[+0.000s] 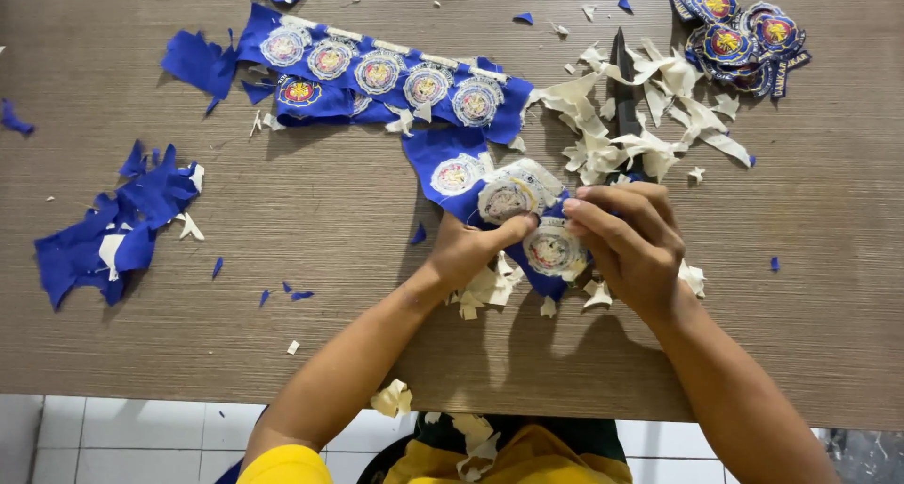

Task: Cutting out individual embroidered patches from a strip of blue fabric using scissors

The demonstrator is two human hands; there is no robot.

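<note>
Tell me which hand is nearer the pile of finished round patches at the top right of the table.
Right. The right hand lies below and left of the patch pile, with white paper scraps between them. The left hand sits farther left, on the blue fabric strip.

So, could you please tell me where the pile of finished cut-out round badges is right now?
In the head view, the pile of cut-out badges sits at the table's far right corner, just right of the white backing scraps.

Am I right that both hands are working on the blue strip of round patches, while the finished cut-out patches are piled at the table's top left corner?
Not quite: the head view shows the finished patches piled at the top right corner. Both hands, left and right, do hold the blue strip.
</note>
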